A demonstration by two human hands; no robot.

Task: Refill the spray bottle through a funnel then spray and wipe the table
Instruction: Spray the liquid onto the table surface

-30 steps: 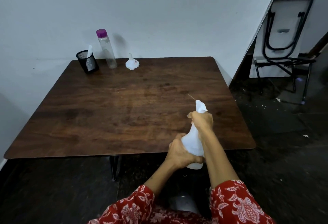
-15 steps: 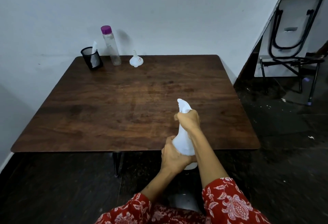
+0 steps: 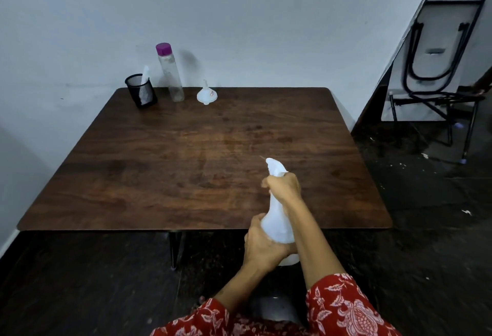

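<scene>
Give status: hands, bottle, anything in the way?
Left hand grips spray bottle body; right hand grips its trigger head. Nozzle aimed over table. Funnel upside down at far edge. Nothing in the way.

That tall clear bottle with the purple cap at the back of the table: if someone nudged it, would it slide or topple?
The clear bottle would probably topple: it is tall and narrow on a small base. It looks nearly empty, so likely light and easily knocked. Being round, it may then roll toward the funnel beside it.
</scene>
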